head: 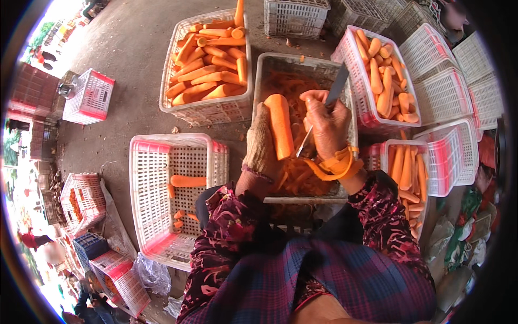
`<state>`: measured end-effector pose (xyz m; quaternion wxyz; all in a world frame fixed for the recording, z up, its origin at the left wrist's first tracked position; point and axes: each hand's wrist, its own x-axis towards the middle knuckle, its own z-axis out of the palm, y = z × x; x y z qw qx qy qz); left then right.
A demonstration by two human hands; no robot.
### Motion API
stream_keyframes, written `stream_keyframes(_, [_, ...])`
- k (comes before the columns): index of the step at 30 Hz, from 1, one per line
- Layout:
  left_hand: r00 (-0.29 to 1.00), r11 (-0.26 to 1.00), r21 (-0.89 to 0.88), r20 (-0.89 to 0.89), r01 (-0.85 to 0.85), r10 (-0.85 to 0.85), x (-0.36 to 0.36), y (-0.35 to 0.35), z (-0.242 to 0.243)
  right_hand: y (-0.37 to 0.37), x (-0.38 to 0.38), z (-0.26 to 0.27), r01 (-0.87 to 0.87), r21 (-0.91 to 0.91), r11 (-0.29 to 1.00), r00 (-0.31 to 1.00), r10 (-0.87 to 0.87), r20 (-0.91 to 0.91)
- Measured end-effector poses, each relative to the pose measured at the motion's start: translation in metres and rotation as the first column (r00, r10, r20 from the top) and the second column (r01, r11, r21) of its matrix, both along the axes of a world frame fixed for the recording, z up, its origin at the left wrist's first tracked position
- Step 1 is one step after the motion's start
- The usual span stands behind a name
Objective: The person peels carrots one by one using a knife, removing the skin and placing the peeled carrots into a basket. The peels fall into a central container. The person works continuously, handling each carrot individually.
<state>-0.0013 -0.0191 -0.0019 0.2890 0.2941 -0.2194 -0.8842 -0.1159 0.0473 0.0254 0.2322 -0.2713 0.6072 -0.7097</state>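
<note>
My left hand (263, 146), in a knitted glove, holds a thick peeled carrot (279, 125) nearly upright. My bare right hand (325, 125) grips a metal-bladed tool (338, 85); its dark flat blade sticks out above the fist. A thin shiny metal part (304, 142) shows below the fist, close to the carrot's lower end. Long strips of carrot peel (349, 164) hang round my right wrist. Both hands are over a grey plastic crate (305, 199) that holds a heap of carrot peelings (299, 178). The carrot's left side is partly hidden by my glove.
Peeled carrots fill a crate (247, 103) at upper left and another crate (352, 77) at upper right. A crate (425, 152) at right holds slimmer carrots. The white-and-pink crate (139, 190) at left holds a few carrot pieces. Stacked crates (441, 93) stand far right; a plastic bag (151, 273) lies lower left.
</note>
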Motion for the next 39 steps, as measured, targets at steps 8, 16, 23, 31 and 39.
stream_keyframes(8, [0.992, 0.861, -0.500, 0.126, 0.088, -0.028, -0.004, 0.013, -0.007, -0.004, 0.007, -0.007, 0.086, 0.006, 0.996, 0.985, -0.084, -0.150])
stream_keyframes(16, [0.887, 0.896, 0.092, 0.128, 0.435, -0.444, 0.005, 0.023, 0.000, -0.026, -0.098, -0.040, 0.629, 0.098, 0.771, 0.731, -0.544, -0.411])
stream_keyframes(23, [0.978, 0.933, 0.293, -0.037, 0.207, -0.206, 0.005, 0.007, 0.006, -0.018, -0.061, -0.021, 0.310, 0.032, 0.950, 0.936, -0.298, -0.189])
stream_keyframes(31, [0.952, 0.613, -0.748, 0.306, 0.254, -0.020, 0.005, 0.003, -0.015, 0.000, 0.019, 0.005, 0.019, -0.008, 1.000, 0.981, -0.020, -0.193])
stream_keyframes(39, [0.865, 0.890, 0.073, 0.211, 0.450, -0.455, 0.001, 0.022, -0.002, -0.025, -0.059, -0.024, 0.311, -0.073, 0.948, 0.935, -0.319, -0.154])
